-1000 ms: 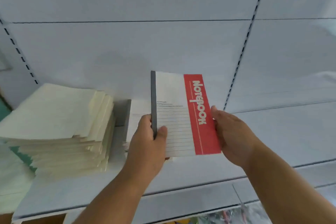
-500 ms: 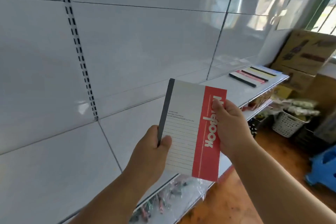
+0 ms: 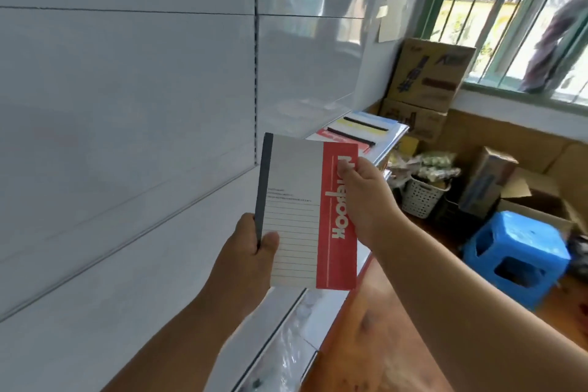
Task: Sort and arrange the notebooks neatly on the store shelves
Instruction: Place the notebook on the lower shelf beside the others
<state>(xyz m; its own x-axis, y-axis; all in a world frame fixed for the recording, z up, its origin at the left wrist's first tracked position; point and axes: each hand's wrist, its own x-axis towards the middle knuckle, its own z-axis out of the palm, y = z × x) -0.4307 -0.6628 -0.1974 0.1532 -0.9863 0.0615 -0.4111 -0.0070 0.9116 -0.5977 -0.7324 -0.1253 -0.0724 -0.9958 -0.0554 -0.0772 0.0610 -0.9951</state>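
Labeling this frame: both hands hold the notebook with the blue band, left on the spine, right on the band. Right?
Not quite: the band is red, not blue. In the head view both hands do hold the notebook, the left hand pinching its dark spine edge and the right hand gripping the red band with the white lettering.

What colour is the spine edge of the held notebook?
Dark grey, on the notebook in the head view.
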